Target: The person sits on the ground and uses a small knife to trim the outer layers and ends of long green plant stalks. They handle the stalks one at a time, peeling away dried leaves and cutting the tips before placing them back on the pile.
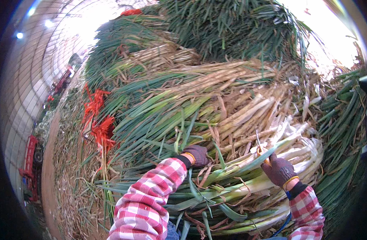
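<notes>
Long green onions (261, 183) with white stems and green leaves lie in a heap before me. My left hand (198, 156), in a dark knitted glove, rests among their leaves with its fingers curled down. Leaves hide the fingertips, so whether they grip a stalk cannot be told. At the white stems, my right hand (278, 170), gloved alike, is closed around the orange handle of a small knife (259, 148). The knife's thin blade points up and away from me. A broad green leaf (268, 154) crosses just in front of the handle, beside my right fingers.
More onion bundles (159, 60) are stacked behind, with a tall pile (231, 30) at the back. Red plastic strips (102, 132) hang at the heap's left edge. Leaf litter (72, 168) covers the ground at left, near a red vehicle (30, 162). Further onion leaves (339, 168) lie right.
</notes>
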### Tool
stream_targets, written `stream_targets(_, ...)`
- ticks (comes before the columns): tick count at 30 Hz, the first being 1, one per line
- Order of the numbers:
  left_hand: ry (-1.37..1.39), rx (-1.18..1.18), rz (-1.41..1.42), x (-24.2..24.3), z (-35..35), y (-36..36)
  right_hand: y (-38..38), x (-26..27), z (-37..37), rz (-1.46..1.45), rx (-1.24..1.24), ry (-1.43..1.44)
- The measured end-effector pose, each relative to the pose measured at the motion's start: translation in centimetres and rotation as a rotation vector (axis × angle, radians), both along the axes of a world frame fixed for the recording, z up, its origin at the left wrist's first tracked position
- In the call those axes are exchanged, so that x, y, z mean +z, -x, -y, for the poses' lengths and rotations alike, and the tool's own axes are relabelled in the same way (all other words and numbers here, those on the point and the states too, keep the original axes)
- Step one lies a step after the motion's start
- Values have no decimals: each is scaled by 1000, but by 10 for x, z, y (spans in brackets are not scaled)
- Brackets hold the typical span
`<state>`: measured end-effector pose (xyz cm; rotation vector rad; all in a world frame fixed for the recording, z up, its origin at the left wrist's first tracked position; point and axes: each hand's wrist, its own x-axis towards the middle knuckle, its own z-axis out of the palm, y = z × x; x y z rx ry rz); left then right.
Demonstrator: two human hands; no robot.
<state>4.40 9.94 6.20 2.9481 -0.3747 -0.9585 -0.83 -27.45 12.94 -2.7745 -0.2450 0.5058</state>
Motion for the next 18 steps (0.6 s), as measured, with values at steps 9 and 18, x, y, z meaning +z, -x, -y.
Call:
stream_targets(9, 419, -9, 668, 36, -24, 3, 7, -5, 3, 92, -23, -38)
stream_targets(18, 540, 224, 306, 44, -20, 12, 6, 1, 3, 107, -30, -93)
